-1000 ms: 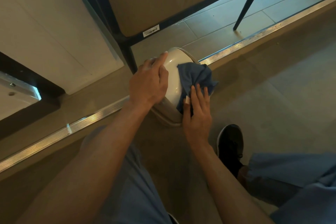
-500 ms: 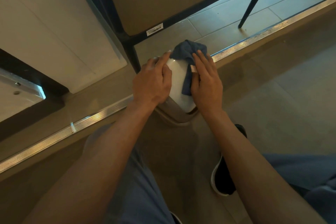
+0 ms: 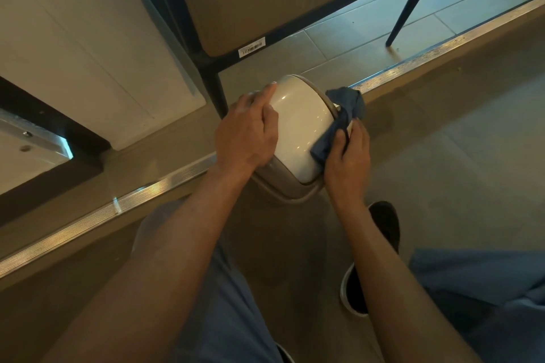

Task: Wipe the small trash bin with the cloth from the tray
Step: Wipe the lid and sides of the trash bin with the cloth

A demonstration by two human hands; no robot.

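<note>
The small trash bin (image 3: 300, 130), beige with a glossy domed white lid, stands on the floor beside a black table leg. My left hand (image 3: 247, 132) rests on the lid's left side, fingers curved over it and index finger stretched toward the far edge. My right hand (image 3: 348, 156) grips a blue cloth (image 3: 339, 124) and holds it against the bin's right rim. One end of the cloth sticks up past the rim.
A black metal table frame (image 3: 206, 68) with a beige underside looms just behind the bin. A thin chair leg (image 3: 410, 6) stands farther back right. A metal floor strip (image 3: 147, 194) runs diagonally under the bin. My knees and a black shoe (image 3: 380, 244) fill the foreground.
My right hand has dragged the cloth from the lid's far top edge down to its right rim. The left hand has stayed on the lid's left side.
</note>
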